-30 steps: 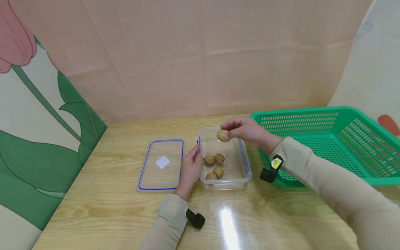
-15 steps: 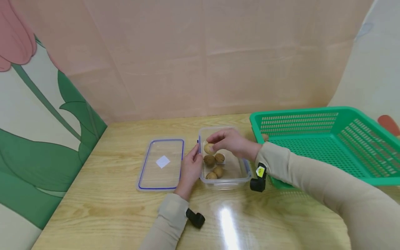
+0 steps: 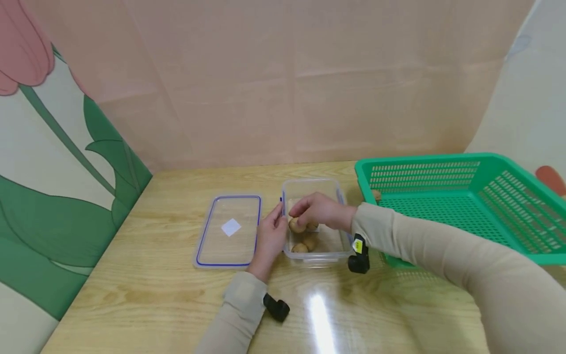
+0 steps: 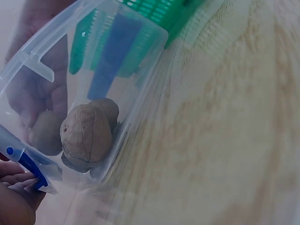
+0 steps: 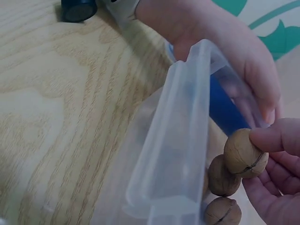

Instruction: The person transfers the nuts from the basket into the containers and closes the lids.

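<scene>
My right hand (image 3: pixel 319 210) pinches a walnut (image 5: pixel 244 152) between thumb and fingers, low inside the clear food container (image 3: pixel 338 255). The held walnut is close against a darker walnut (image 5: pixel 222 176), and another walnut (image 5: pixel 223 211) lies nearer the container's wall. In the head view two walnuts sit at the near end, one of them a walnut (image 3: pixel 299 248) in the corner. My left hand (image 3: pixel 270 236) holds the container's left side, its fingertips at the blue-edged latch flap (image 4: pixel 33 168). Part of the walnuts is hidden behind my right hand.
The container's blue-rimmed lid (image 3: pixel 212 246), with a white label, lies to the left on the wooden table (image 3: pixel 155 295). A green basket (image 3: pixel 442 160) stands at the right; a walnut (image 3: pixel 376 194) shows at its left wall, partly hidden by my right forearm.
My right hand has moved left and down with its walnut, from above the container's far part to among the walnuts inside. My left hand has stayed at the container's left side.
</scene>
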`<state>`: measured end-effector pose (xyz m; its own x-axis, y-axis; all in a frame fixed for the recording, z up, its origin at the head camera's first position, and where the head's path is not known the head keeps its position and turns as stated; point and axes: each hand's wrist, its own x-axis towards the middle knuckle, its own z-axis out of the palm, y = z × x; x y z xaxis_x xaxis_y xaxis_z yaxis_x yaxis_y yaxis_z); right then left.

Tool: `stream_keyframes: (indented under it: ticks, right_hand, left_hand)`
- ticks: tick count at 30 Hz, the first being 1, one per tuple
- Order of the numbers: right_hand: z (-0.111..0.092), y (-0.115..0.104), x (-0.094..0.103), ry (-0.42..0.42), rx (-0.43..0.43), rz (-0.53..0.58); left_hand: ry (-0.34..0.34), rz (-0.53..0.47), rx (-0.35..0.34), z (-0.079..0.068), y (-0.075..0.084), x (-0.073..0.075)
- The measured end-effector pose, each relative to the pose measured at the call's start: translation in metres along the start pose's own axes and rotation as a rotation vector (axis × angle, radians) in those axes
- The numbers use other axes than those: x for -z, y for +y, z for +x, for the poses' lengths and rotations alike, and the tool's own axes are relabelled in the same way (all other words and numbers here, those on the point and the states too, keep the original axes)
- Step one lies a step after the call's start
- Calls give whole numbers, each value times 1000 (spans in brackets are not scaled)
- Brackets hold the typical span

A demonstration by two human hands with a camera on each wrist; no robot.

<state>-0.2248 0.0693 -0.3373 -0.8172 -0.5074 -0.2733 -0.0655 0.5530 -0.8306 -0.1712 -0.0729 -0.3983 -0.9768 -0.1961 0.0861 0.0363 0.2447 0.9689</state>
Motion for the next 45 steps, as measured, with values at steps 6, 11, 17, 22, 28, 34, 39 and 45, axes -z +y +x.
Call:
stream_keyframes:
  ticks: [6,11,17,22,28,34,39,45]
  right_hand:
    - [4,-1,2,44,14,10]
    - [0,-5,12,86,48,80]
    - [-12,-11,34,83,67,136]
    - [-24,-10,61,44,95,110]
    - [-40,-3,93,51,157,94]
    - [-52,14,119,84,168,110]
    - [-54,36,135,149,128,67]
    - [-55,57,149,212,92,87]
  left_hand:
    - [8,-7,-28,1,1,1]
    - [-1,5,-27,0,1,1]
    - [1,12,-11,0,0,0]
    - [5,2,-6,-1,0,-1]
    - [3,-3,8,-2,0,-3]
    - [10,-14,8,-2,0,-3]
    - [13,-13,13,-2,0,-3]
    - [10,-13,3,-1,-1,-3]
